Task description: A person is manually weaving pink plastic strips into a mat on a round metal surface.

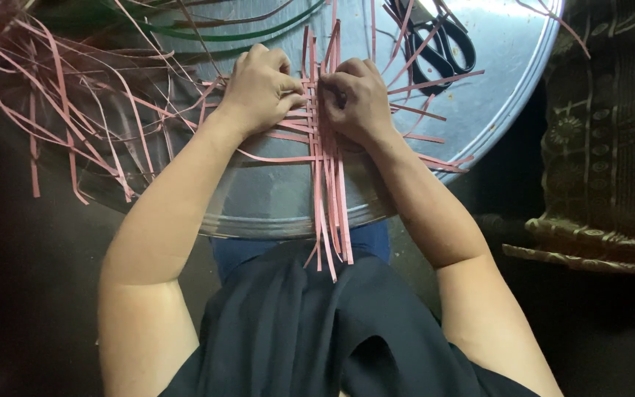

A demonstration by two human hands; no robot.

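Observation:
A woven patch of thin pink strips (323, 158) lies on a round silver metal tray (273, 198), with long strip ends hanging over the tray's near rim. My left hand (259, 88) presses on the left side of the weave, fingers curled over crossing strips. My right hand (358, 99) sits just to the right of it, fingers bent and pinching strips at the centre of the weave. The two hands nearly touch above the upright strips.
Black-handled scissors (439, 44) lie on the tray's far right. A loose pile of pink strips (60, 95) spreads over the left side, with green strips (244, 33) at the top. A patterned dark cloth (608, 132) is at the right. Dark clothing (295, 323) covers my lap.

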